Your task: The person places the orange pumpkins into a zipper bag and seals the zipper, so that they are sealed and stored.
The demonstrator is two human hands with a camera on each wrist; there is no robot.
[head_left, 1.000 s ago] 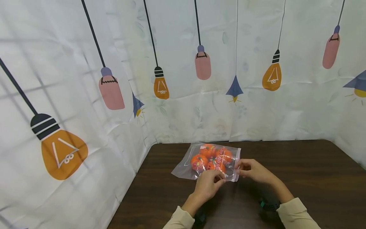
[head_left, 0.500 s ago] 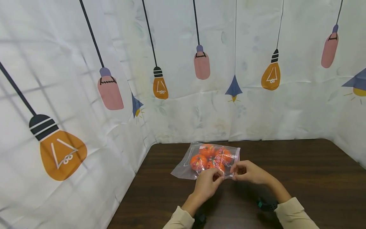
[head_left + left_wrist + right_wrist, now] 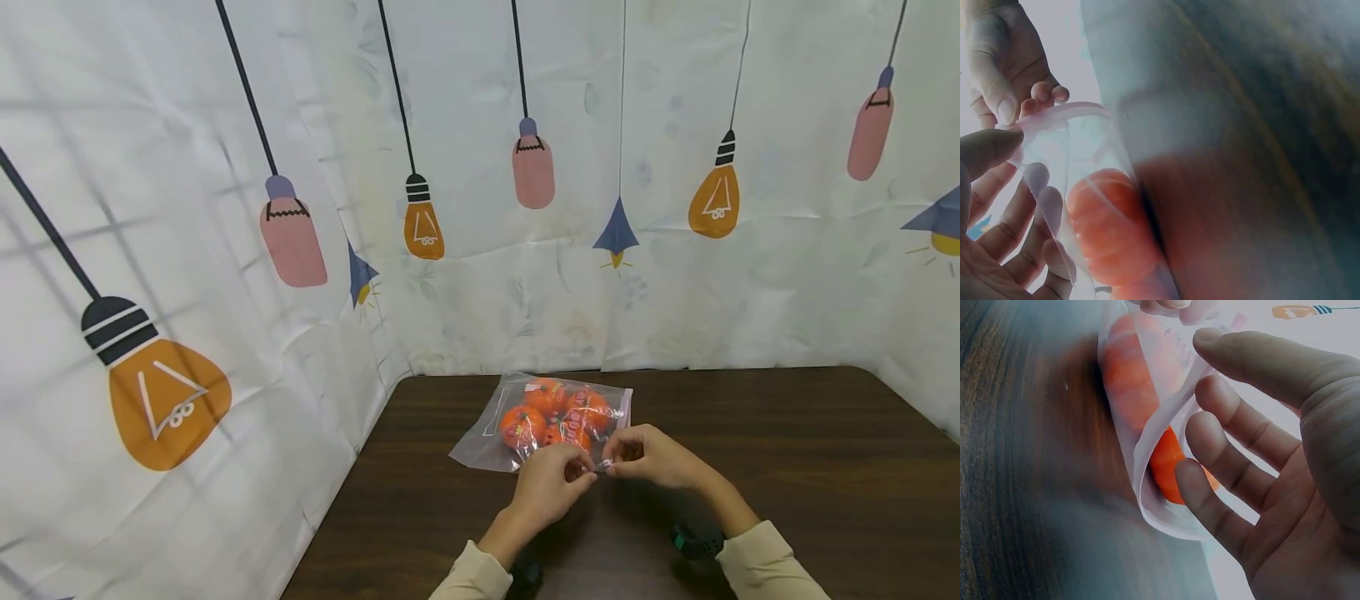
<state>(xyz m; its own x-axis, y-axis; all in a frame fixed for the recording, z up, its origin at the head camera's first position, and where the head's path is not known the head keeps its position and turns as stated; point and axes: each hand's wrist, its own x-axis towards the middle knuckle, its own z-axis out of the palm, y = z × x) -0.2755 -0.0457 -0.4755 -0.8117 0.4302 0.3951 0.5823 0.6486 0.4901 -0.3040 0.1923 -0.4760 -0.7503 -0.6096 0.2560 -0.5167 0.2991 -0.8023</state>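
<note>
A clear plastic zip bag (image 3: pixel 480 442) with pink lettering lies near the far side of the table. Inside it are several round, ribbed orange pumpkin-like pieces (image 3: pixel 523 426). My left hand (image 3: pixel 547 489) pinches the bag's near edge between thumb and fingers. Close beside it, my right hand (image 3: pixel 660 458) pinches the near corner at the bag's right end, thumb against index finger. From the right wrist, the pale bag mouth (image 3: pixel 1166 530) shows as a gaping loop, with an orange piece (image 3: pixel 1168 464) just within.
The dark wood-grain table (image 3: pixel 810 467) extends to the right and toward me. A white curtain (image 3: pixel 480 317) printed with hanging lamps stands right behind its far edge and along the left side. A dark wrist device (image 3: pixel 697 542) sits under my right wrist.
My right hand has slid from the bag's right edge toward me and left, to the near corner beside my left hand. The left hand and the bag have barely moved.
</note>
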